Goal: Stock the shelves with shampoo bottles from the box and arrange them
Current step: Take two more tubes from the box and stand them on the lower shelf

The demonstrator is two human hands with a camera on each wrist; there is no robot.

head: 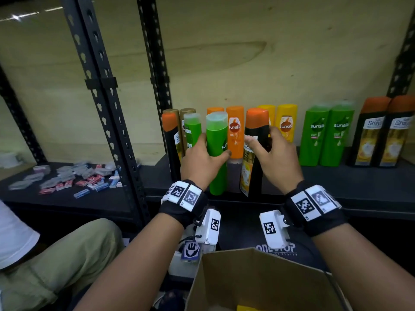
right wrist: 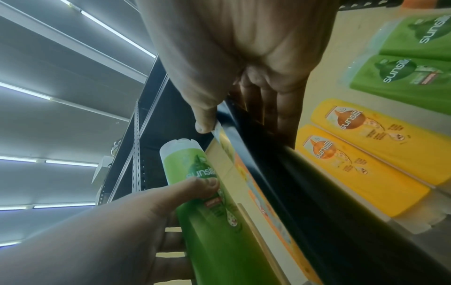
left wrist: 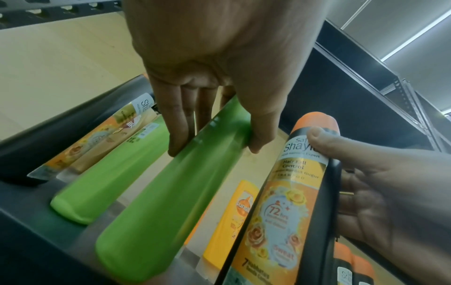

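My left hand (head: pixel 203 158) grips a tall green Sunsilk bottle (head: pixel 216 149) around its middle, thumb on the front and fingers behind (left wrist: pixel 178 135). My right hand (head: pixel 271 158) holds a black bottle with an orange cap (head: pixel 257 131) beside it, the thumb (left wrist: pixel 317 138) pressing its label. Both bottles stand upright with their bases near the front edge of the dark shelf (head: pixel 336 187). In the right wrist view the black bottle (right wrist: pixel 305 183) runs under my right hand (right wrist: pixel 244 115), and the green bottle (right wrist: pixel 209 212) sits to its left.
Behind stand orange (head: pixel 235 131) and yellow Sunsilk bottles (head: pixel 286 122), two green ones (head: pixel 327 133) and two black ones (head: pixel 381 135) at right. More bottles (head: pixel 179 131) crowd the black upright (head: pixel 155 86). An open cardboard box (head: pixel 247 277) lies below. Small packets (head: pixel 78 178) litter the left shelf; a person's leg (head: pixel 56 254) is at left.
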